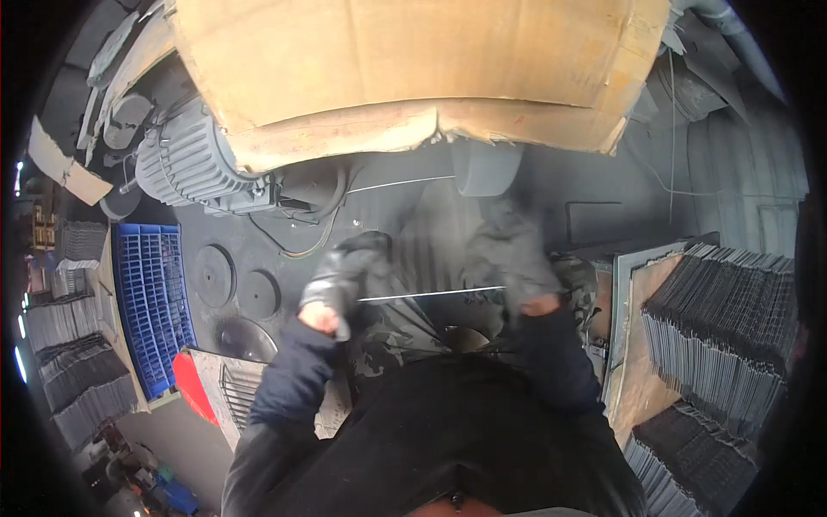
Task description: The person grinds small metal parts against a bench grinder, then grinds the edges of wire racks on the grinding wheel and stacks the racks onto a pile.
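Note:
In grey work gloves, my left hand (349, 271) and my right hand (521, 258) grip opposite sides of a thin grey plate (431, 246). The plate is smeared by motion; faint ribs show on its face, and its near edge is a bright straight line. Just beyond the plate and my right hand is a pale round wheel (487, 168), partly covered by a large cardboard sheet (422, 69). Whether the plate touches the wheel I cannot tell. My fingers are blurred and partly hidden in the gloves.
A ribbed electric motor (194, 155) stands at the left. Below it are round discs (214, 276) and a blue plastic grid crate (155, 302). Tall stacks of thin grey plates (724, 319) rise at the right, and more plate stacks (82, 379) are at the far left.

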`<state>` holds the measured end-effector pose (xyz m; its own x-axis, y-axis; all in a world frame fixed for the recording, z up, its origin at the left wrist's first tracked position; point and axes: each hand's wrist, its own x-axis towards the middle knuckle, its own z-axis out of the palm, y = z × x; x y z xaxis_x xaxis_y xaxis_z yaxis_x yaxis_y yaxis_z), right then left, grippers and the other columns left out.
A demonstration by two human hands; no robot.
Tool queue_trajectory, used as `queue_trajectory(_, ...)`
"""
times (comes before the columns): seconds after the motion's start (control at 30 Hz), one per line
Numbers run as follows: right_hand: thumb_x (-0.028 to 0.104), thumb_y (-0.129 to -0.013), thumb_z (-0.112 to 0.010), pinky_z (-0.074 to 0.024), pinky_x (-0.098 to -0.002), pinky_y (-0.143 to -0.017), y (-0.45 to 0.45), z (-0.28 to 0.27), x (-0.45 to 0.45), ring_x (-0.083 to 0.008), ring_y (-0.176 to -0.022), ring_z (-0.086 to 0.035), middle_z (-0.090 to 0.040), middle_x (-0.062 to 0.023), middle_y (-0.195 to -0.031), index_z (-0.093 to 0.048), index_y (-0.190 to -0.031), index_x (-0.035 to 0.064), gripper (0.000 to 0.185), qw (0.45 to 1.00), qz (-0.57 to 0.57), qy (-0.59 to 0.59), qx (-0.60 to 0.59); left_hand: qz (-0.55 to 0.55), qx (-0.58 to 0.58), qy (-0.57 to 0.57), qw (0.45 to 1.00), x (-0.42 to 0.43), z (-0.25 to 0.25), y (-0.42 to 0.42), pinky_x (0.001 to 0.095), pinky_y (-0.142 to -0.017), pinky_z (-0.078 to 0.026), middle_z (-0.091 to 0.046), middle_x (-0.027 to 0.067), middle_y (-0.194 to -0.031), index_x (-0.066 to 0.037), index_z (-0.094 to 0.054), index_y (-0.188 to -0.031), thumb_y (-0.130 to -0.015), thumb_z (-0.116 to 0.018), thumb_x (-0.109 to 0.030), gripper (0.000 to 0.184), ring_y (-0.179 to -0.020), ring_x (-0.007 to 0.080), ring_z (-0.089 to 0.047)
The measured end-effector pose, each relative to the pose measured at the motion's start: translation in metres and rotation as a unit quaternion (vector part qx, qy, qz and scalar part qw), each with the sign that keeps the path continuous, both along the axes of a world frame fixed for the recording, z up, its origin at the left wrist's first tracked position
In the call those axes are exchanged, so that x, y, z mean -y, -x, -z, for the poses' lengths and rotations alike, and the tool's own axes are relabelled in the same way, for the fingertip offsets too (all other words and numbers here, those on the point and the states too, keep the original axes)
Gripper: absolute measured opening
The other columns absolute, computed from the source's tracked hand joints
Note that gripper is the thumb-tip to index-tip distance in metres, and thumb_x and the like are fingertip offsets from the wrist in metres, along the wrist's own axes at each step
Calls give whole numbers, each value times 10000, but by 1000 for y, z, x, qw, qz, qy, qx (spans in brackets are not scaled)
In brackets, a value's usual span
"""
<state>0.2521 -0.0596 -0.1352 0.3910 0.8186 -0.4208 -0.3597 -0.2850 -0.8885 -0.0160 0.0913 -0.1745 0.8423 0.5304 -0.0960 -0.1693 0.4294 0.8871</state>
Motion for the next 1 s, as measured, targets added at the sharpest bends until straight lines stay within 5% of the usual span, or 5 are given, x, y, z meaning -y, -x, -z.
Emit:
queue_trajectory(0.23,-40,-907,-655,-549,-309,-931,-135,59,172,-213,-1154,-646,-649,-130,-1320,-537,-1445,-12,552,916,9,149,373,122,-103,-388,908,48,-30,-112,421,-958,-514,-662,184,-1256,33,-675,-1241,-895,-648,-203,419,-1141,263,-645)
queue_trajectory(0.47,124,-926,-733,-565,-332,-826,-5,27,11,-215,-942,-694,-709,-113,-1148,-580,-1359,6,473,997,-7,-31,-77,19,-173,-233,957,-1,-9,27,438,-960,-507,-659,162,-1293,-9,-664,-1273,-854,-633,-438,601,-1127,307,-625)
queue_trajectory(0.63,148,-924,-742,-586,-356,-927,97,-19,-21,-226,-1082,-673,-685,-147,-1213,-531,-1376,-8,522,979,-142,-124,-83,-54,-371,-719,585,36,-112,152,396,-956,-505,-674,108,-1266,-44,-662,-1303,-809,-628,13,499,-1082,322,-600)
queue_trajectory(0.83,28,-920,-687,-594,-350,-754,78,-95,43,-248,-913,-716,-699,-121,-1035,-534,-1339,-8,447,950,-64,-269,-143,-211,-171,-141,952,112,-168,225,394,-941,-545,-623,197,-1341,-11,-465,-1501,-1000,-682,-360,648,-1199,266,-631)
queue_trajectory(1.0,452,-1019,-510,-576,-327,-744,12,-265,176,-207,-833,-704,-685,-155,-1153,-709,-1009,-12,505,891,205,-228,334,-329,-404,-197,830,105,-160,249,319,-897,-534,-678,148,-1110,27,-507,-1405,-913,-781,-378,693,-990,190,-660)
